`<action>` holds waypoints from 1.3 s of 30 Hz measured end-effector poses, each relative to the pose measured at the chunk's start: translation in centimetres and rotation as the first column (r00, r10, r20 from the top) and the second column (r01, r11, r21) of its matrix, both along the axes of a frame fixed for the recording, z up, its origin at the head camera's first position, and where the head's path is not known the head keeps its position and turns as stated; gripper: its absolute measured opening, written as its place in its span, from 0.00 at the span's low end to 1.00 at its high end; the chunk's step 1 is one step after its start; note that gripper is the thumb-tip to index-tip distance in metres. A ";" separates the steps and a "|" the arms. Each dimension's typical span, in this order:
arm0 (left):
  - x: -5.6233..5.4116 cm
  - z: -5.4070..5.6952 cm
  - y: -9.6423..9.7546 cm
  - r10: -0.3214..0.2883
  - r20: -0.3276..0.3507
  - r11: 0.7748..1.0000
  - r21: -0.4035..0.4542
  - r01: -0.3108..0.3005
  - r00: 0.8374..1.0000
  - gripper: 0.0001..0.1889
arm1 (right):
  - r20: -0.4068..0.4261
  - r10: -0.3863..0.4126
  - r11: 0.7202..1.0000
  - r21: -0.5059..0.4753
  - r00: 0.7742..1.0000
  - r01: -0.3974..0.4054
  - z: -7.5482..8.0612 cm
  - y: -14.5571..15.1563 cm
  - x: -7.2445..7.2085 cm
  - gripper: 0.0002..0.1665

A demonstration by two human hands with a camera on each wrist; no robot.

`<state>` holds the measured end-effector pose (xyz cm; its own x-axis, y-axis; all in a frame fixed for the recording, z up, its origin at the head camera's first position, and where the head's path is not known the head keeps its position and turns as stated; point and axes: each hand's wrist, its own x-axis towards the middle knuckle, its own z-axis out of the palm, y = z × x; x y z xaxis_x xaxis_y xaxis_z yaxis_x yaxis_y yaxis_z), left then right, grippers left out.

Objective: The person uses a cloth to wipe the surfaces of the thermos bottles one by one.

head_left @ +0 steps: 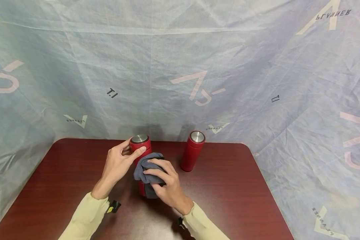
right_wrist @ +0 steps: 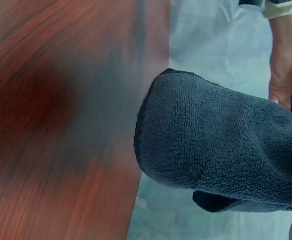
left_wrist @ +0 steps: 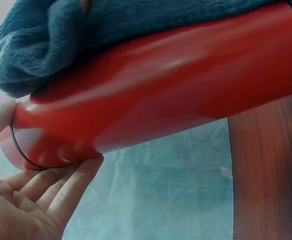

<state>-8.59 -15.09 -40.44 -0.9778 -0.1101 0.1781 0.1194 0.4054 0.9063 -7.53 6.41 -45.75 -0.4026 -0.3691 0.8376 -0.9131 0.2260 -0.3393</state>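
My left hand (head_left: 115,165) grips a red thermos (left_wrist: 151,95) near its silver-topped lid (head_left: 139,138), with the thumb on the near side. In the left wrist view its fingers lie around the end by the dark ring of the lid seam. My right hand (head_left: 171,186) holds a bunched blue-grey cloth (head_left: 140,166) against the side of this thermos. Part of the cloth hangs down over the lower body, leaving a strip of red showing. The right wrist view is largely filled by the fuzzy cloth (right_wrist: 206,130), which hides the thermos there.
A second red thermos (head_left: 192,155) with a silver top stands upright to the right, toward the back of the reddish-brown wooden table (head_left: 228,193). Grey printed sheeting (head_left: 150,66) hangs behind the table and along both sides.
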 end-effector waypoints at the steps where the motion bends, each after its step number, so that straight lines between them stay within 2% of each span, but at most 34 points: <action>1: 0.0 -0.1 0.0 -0.004 -0.005 1.000 0.001 0.004 1.000 0.42 | 0.007 0.000 1.000 -0.009 1.000 0.000 0.0 0.0 0.0 0.23; 7: 0.1 -0.2 0.0 -0.018 -0.027 1.000 0.006 0.018 0.999 0.40 | 0.078 0.010 0.996 -0.085 0.997 -0.003 0.5 0.0 -0.3 0.23; 13: 0.4 -0.2 0.0 -0.040 -0.029 0.999 0.003 0.040 0.999 0.39 | 0.184 0.048 0.986 -0.168 0.982 -0.016 1.0 0.1 -0.8 0.23; 17: 0.5 -0.3 0.1 -0.059 -0.053 0.998 0.007 0.059 0.997 0.38 | 0.226 0.039 0.980 -0.199 0.973 0.007 1.4 0.1 -1.0 0.23; 23: 0.5 -0.5 0.1 -0.082 -0.069 0.996 0.026 0.084 0.994 0.36 | 0.268 0.034 0.972 -0.235 0.963 0.031 3.5 -0.1 -0.3 0.23; 29: 0.6 -0.5 0.0 -0.096 -0.065 0.994 0.052 0.099 0.993 0.36 | 0.338 0.036 0.968 -0.246 0.941 0.052 5.1 -0.2 0.1 0.21; 39: 0.8 -0.6 -0.1 -0.109 -0.085 0.987 0.106 0.118 0.990 0.38 | 0.433 0.060 0.963 -0.263 0.899 0.063 5.4 -0.1 -0.3 0.21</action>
<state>-7.78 -15.17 -41.06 -0.9685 -0.0222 0.2479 0.2317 0.2826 0.9308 -7.79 6.30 -40.34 -0.7480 -0.1582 0.6446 -0.6599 0.0736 -0.7477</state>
